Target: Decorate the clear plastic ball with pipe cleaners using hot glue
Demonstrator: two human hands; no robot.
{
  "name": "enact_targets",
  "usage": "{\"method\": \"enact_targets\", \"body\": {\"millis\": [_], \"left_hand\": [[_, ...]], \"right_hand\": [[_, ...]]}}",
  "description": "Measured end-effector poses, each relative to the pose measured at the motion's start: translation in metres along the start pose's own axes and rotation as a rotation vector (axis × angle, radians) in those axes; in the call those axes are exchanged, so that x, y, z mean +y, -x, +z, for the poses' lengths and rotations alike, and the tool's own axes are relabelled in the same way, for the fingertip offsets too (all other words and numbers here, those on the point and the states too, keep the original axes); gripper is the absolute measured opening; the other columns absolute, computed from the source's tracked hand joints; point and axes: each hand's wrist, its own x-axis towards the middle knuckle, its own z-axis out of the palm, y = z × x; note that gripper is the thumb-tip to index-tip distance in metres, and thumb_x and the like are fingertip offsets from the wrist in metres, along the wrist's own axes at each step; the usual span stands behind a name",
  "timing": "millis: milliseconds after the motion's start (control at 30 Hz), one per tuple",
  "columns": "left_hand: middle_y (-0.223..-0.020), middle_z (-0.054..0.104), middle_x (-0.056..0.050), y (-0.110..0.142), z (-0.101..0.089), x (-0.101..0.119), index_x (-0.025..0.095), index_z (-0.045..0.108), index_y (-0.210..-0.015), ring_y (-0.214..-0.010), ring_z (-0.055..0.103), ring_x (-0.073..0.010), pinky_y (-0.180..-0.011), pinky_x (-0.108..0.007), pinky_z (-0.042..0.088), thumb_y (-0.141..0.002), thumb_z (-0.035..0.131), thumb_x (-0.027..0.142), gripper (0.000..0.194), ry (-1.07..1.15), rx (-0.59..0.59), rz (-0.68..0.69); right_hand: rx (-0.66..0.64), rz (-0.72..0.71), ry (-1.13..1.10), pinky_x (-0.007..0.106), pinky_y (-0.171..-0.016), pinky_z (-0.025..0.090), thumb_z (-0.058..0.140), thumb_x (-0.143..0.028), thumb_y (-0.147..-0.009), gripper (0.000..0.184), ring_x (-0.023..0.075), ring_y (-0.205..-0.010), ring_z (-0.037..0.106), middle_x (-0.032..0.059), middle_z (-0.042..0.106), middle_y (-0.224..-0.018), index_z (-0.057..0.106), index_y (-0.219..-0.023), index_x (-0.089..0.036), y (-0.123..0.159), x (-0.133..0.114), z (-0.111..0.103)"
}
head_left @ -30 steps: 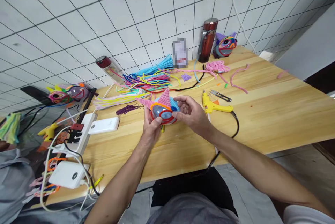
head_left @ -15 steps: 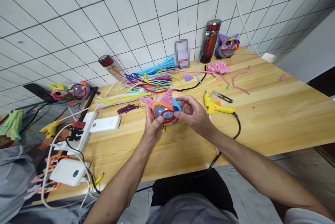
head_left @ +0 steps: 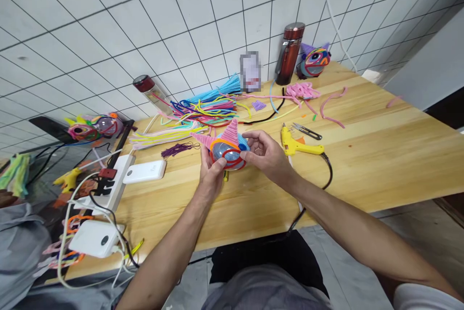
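Note:
Both my hands hold a small craft ball (head_left: 227, 149) just above the wooden table (head_left: 380, 155). The ball is clear and blue, wrapped in red, orange and blue pipe cleaners, with two pink cone ears on top. My left hand (head_left: 210, 172) grips its left and lower side with thumb on the front. My right hand (head_left: 266, 155) pinches its right side, fingers curled round the back. A yellow glue gun (head_left: 299, 146) lies just right of my right hand, its black cord trailing off the table edge.
A pile of coloured pipe cleaners (head_left: 203, 109) lies behind the ball. Small scissors (head_left: 306, 131), pink pipe cleaner pieces (head_left: 302, 91), a red flask (head_left: 288, 54) and a finished craft figure (head_left: 315, 61) are at the back right. A white power bank (head_left: 145, 171) and power strip (head_left: 114, 184) sit left.
The hands and ball stay almost in place. The view shifts slightly and the ball sits a touch higher and nearer the pile.

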Motion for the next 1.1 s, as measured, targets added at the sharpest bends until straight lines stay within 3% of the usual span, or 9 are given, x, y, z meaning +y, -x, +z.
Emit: {"method": "enact_targets", "body": {"millis": [333,667,933,1100], "left_hand": [[-0.115,0.077,-0.001,0.000,0.000,0.001,0.030,0.063,-0.125,-0.093,0.075,-0.0150,-0.085,-0.026,0.064,-0.068,0.097,0.042,0.068,-0.027,0.000,-0.010],[-0.121,0.074,-0.001,0.002,0.000,0.003,0.031,0.060,-0.127,-0.099,0.074,-0.0164,-0.089,-0.028,0.062,-0.069,0.096,0.047,0.070,-0.065,-0.002,-0.011],[-0.119,0.074,-0.001,-0.002,-0.003,-0.002,0.031,0.058,-0.129,-0.097,0.075,-0.0151,-0.091,-0.027,0.062,-0.067,0.099,0.043,0.075,-0.070,0.013,-0.014],[-0.118,0.074,-0.003,-0.004,-0.005,-0.006,0.030,0.056,-0.130,-0.101,0.076,-0.0192,-0.092,-0.032,0.062,-0.069,0.098,0.048,0.076,-0.117,0.004,-0.010]], "right_hand": [[0.057,-0.074,0.072,0.032,-0.074,0.054,0.082,-0.040,-0.079,0.051,0.0139,-0.077,0.054,0.0017,0.060,-0.103,0.065,-0.124,-0.022,0.005,0.003,0.004],[0.031,-0.076,0.036,0.034,-0.076,0.055,0.083,-0.041,-0.080,0.051,0.0156,-0.081,0.058,0.0023,0.061,-0.104,0.065,-0.124,-0.022,0.006,0.001,0.005],[0.033,0.004,0.005,0.033,-0.072,0.053,0.084,-0.040,-0.075,0.052,0.0151,-0.076,0.057,-0.0002,0.062,-0.095,0.065,-0.119,-0.021,-0.003,0.006,0.000],[0.036,0.054,0.047,0.033,-0.075,0.053,0.086,-0.041,-0.075,0.053,0.0151,-0.078,0.059,-0.0001,0.065,-0.098,0.067,-0.120,-0.021,-0.007,0.009,-0.006]]}}
